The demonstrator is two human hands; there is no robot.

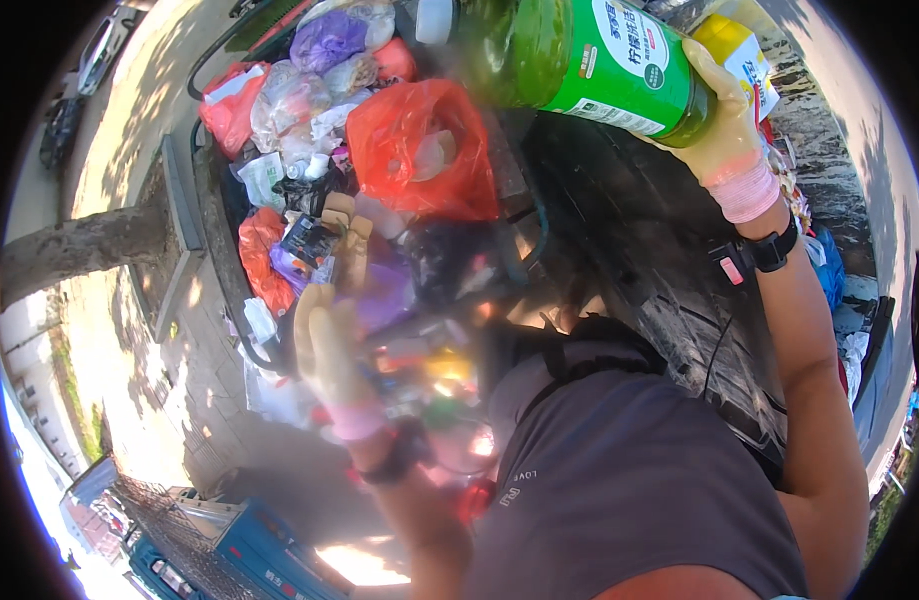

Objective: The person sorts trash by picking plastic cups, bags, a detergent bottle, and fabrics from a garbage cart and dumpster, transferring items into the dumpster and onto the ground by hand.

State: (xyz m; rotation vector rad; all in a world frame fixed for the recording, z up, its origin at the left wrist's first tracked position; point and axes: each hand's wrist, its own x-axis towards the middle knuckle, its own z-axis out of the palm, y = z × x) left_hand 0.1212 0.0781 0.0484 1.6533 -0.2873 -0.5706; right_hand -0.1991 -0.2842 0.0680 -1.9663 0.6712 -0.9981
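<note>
My right hand (728, 135), in a yellow rubber glove with a pink cuff, grips a large green plastic bottle (570, 55) with a white cap, held on its side at the top of the view. A black band sits on that wrist. My left hand (330, 355), gloved the same way, hangs over a heap of rubbish with its fingers apart and nothing in it. Below it lie a red plastic bag (420, 150), purple bags (330, 40) and orange bags (260, 255).
A yellow container (735, 45) sits behind the right hand. A tree trunk (80, 245) and paving lie at left. A blue vehicle (260, 550) stands at lower left. My dark shirt fills the lower right.
</note>
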